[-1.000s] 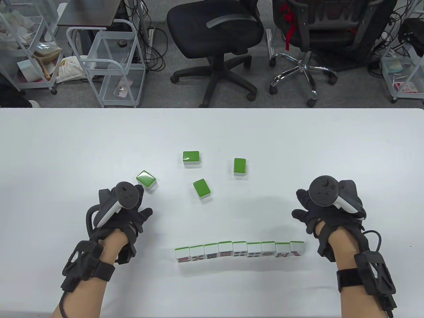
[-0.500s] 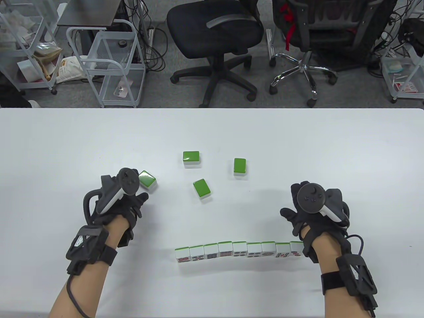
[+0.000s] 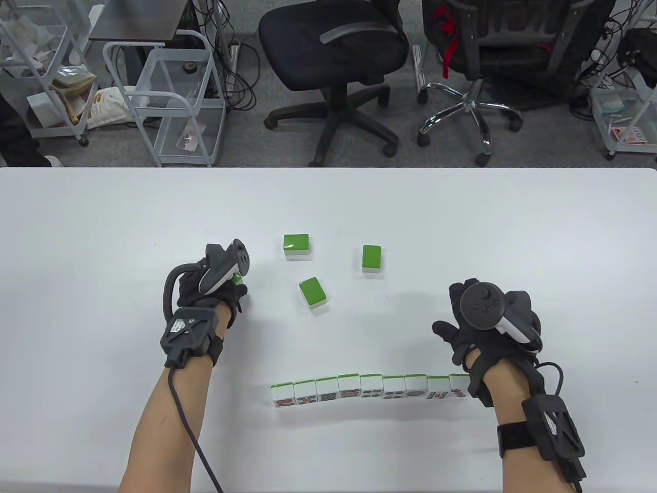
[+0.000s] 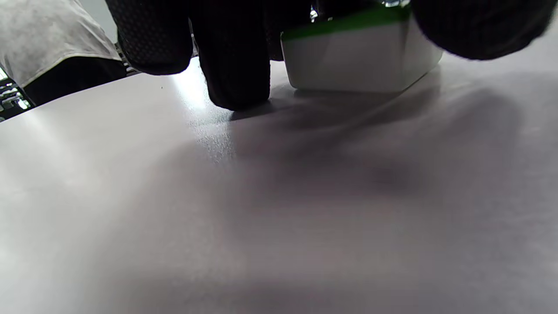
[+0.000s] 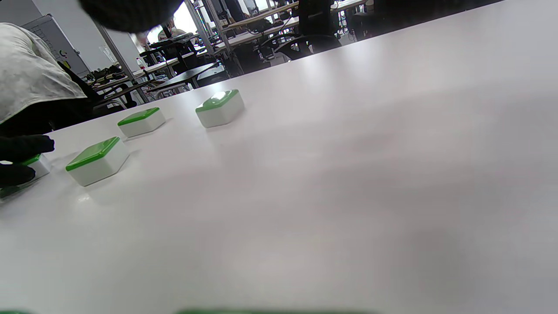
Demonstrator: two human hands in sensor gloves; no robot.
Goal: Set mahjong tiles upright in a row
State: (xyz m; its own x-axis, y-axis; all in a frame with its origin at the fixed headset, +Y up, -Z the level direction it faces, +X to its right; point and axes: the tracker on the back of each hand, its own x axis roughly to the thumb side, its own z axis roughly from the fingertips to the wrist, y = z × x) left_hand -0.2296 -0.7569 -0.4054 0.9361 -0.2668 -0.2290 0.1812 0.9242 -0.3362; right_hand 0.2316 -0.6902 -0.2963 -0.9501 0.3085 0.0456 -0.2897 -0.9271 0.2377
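Green tops and white sides mark every tile here. Nine tiles stand up in a row near the front of the white tabletop, side by side and touching, with their picture faces toward the person.

Three loose tiles lie flat with the green side up, farther back. One is at the back, one is to its right, and one is a bit closer to the row (it is turned at a slant).

The left hand is over a fourth flat tile. In the left wrist view, black fingers come down on both sides of this tile and touch it, and one fingertip presses on the tabletop just beside it. The tile sits on the tabletop. From above, only a tiny bit of green shows under the hand.

The right hand is near the right end of the row. Its fingers are spread wide, and it holds nothing.
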